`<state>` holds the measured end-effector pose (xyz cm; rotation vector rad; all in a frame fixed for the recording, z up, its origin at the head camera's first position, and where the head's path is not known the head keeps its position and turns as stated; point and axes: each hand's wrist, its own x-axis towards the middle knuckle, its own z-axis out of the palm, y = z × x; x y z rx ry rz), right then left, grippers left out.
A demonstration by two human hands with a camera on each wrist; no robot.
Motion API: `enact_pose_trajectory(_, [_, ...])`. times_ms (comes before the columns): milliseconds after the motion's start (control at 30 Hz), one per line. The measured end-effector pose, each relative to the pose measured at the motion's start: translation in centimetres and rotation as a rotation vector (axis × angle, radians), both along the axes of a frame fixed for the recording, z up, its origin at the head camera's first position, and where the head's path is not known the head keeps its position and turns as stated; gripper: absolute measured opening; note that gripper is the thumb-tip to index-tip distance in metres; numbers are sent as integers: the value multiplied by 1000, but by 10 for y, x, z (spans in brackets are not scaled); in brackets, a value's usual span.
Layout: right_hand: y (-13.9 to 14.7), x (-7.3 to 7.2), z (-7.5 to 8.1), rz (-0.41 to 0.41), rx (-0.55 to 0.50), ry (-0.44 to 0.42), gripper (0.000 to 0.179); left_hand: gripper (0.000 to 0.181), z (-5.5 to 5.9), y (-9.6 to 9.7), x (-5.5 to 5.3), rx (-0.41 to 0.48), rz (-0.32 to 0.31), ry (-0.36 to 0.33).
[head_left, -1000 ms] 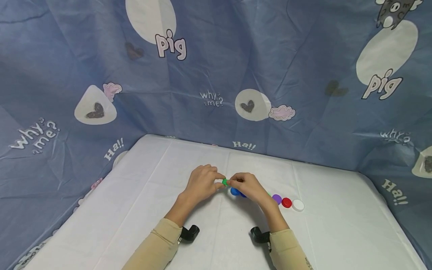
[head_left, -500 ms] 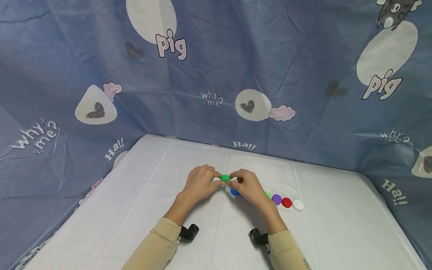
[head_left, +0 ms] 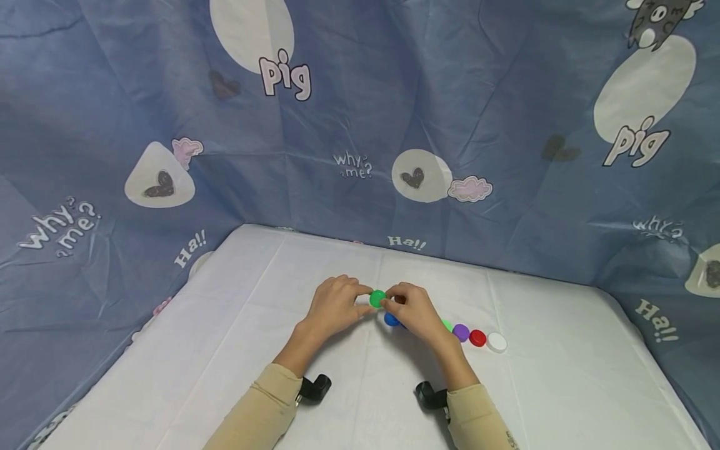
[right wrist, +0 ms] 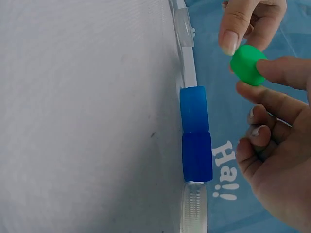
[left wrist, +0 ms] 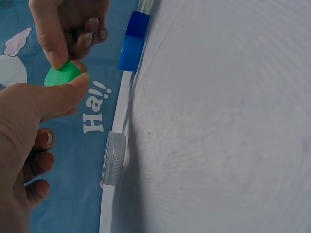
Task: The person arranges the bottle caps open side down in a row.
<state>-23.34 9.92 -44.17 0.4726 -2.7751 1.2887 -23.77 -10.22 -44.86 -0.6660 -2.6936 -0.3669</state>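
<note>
A green bottle cap [head_left: 377, 299] is held above the white table, between the fingertips of both hands. My left hand [head_left: 333, 307] pinches its left edge with thumb and forefinger. From the other side, my right hand [head_left: 415, 314] pinches it, the thumb [right wrist: 284, 72] lying on the green face. The cap's smooth round face is turned toward the head camera. Below the hands, a blue cap [right wrist: 194, 109] and a dark blue cap [right wrist: 197, 156] stand side by side on the table. A clear ridged cap [left wrist: 114, 158] sits apart to their left.
Extending right from the blue caps, the row includes a light green cap [head_left: 447, 325], a purple cap [head_left: 461, 332], a red cap [head_left: 477, 338] and a white cap [head_left: 497, 342]. My right hand and forearm hide part of it. A blue printed cloth [head_left: 337, 112] hangs behind the table.
The green cap has been turned between the fingers, from tilted and partly covered to its round face showing. The right hand shifted slightly; the row of caps stayed put.
</note>
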Motion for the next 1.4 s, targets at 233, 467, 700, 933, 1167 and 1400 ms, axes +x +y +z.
enact_pose_trajectory(233, [2, 0, 2, -7, -56, -128, 14, 39, -1, 1, 0, 0, -24, 106])
enact_pose_trajectory(467, [4, -1, 0, 2, -60, -167, 17, 34, -1, 2, 1, 34, -58, 117])
enact_pose_trajectory(700, [4, -1, 1, -4, -29, -166, 17, 34, 0, 0, 1, 26, -45, 73])
enact_pose_trajectory(933, [5, -2, -1, 46, 23, -70, 25, 37, 1, -2, 0, 19, -41, 15])
enact_pose_trajectory(1167, [2, -4, -3, 76, 87, 25, 24, 34, 2, -2, 0, 11, -50, 1])
enact_pose_trajectory(1400, [1, -2, -3, 67, 104, 18, 24, 35, 1, -1, -1, -20, -19, 18])
